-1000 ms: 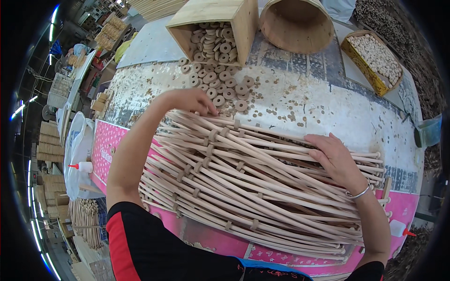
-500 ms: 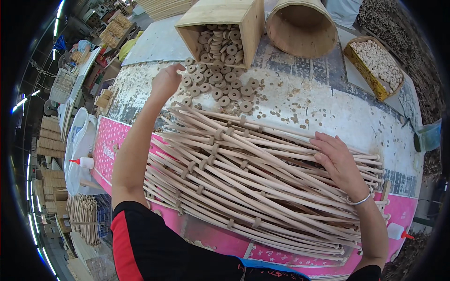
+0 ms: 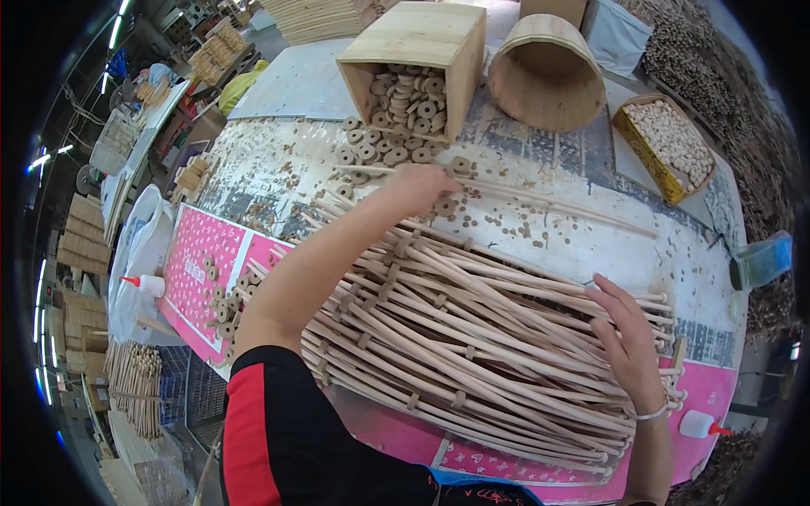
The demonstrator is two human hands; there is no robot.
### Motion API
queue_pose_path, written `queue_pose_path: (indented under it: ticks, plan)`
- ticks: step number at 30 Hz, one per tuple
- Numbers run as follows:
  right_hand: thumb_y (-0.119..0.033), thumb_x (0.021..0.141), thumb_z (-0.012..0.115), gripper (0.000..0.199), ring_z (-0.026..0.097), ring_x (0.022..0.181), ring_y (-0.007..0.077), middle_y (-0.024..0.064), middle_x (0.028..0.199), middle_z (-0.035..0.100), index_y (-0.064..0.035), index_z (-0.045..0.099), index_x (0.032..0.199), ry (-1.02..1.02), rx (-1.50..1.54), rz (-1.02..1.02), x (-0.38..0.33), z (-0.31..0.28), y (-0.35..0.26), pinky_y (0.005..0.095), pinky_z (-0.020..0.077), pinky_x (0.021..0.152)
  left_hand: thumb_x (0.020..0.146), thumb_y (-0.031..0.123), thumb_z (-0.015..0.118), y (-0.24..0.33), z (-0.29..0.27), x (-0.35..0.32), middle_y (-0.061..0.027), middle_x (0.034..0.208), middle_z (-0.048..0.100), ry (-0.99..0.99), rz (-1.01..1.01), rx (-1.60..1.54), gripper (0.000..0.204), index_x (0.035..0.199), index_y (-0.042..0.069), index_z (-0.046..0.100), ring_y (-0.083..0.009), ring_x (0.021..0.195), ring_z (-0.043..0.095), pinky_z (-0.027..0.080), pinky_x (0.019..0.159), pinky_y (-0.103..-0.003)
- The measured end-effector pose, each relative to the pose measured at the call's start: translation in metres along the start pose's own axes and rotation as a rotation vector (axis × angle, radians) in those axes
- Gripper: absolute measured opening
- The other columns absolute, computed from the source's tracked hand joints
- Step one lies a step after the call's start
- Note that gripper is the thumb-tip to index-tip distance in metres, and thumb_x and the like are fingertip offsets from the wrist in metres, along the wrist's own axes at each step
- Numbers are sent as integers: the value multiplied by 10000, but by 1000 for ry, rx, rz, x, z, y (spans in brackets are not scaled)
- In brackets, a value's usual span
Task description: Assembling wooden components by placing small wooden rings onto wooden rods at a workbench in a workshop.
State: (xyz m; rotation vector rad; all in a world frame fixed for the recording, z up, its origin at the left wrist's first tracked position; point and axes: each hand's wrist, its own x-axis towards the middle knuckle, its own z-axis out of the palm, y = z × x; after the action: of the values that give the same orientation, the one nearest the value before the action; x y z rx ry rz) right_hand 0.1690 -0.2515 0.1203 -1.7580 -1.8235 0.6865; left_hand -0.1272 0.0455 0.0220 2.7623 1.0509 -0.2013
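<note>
My left hand [image 3: 419, 190] reaches over the far side of a bundle of long pale wooden sticks [image 3: 472, 316]. Its fingers are bent around a single wooden stick [image 3: 557, 205] behind the bundle; the fingertips are partly hidden. Flat round wooden rings [image 3: 395, 157] lie beside this hand, spilling from a tipped wooden box [image 3: 411, 35]. My right hand [image 3: 629, 341] is at the right part of the bundle, fingers apart and thumb separate, gripping nothing I can see. Many bundled sticks carry rings around their middles and have knobbed right ends.
A round wooden bucket [image 3: 547, 80] lies tipped at the back. A yellow box [image 3: 654, 160] of small pale knobs sits at the right. White glue bottles with red tips stand left [image 3: 150, 286] and right [image 3: 697, 424]. More rings [image 3: 226, 314] lie on the pink sheet [image 3: 192, 253].
My left hand has moved right and nearer, from beside the rings to the stick. That stick now lies apart, behind the bundle. My right hand has lowered slightly, and the view has shifted.
</note>
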Motion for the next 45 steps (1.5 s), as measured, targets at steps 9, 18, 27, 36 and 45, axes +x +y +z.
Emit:
queue_pose_path:
  ticks: [9,18,27,36,45]
  plan:
    - [-64,998,529,311,580,1273,268,157,1335,643,36,643,1270,526,67,205,-164,-32,12,387,402,1105,916,81,559,-18,-20,-65,-166,1064,723,345,-308,-110,419,1274,247,702,-311,1002,701,557,825,-437]
    - [-191,1075,525,300,606,857,123,52,1045,685,-5,645,1278,1110,-134,839,-439,-3,97,265,511,779,942,36,596,30,-52,-147,-44,1133,652,339,-258,-1576,343,1283,2,613,-128,1021,634,523,837,-254]
    - [-219,890,696,607,528,1306,385,234,1404,569,29,525,1417,837,-381,1799,-702,184,152,465,391,1131,1070,291,541,214,-29,-131,17,963,650,-12,-114,-1614,321,1227,49,682,-26,698,486,386,589,-177]
    - [-126,815,709,434,586,1146,395,199,1260,613,-28,624,1229,1188,-529,1733,-647,272,157,491,473,974,1089,307,511,283,-10,-142,6,876,621,-175,-68,-1593,383,1306,6,602,-45,688,526,412,576,-156]
    - [-265,786,781,378,606,978,357,162,995,622,-29,644,1047,1161,-419,1908,-659,221,198,488,493,870,1088,288,511,372,-18,-125,-22,910,618,-294,20,-1457,381,1318,-7,586,-57,727,526,466,646,-181]
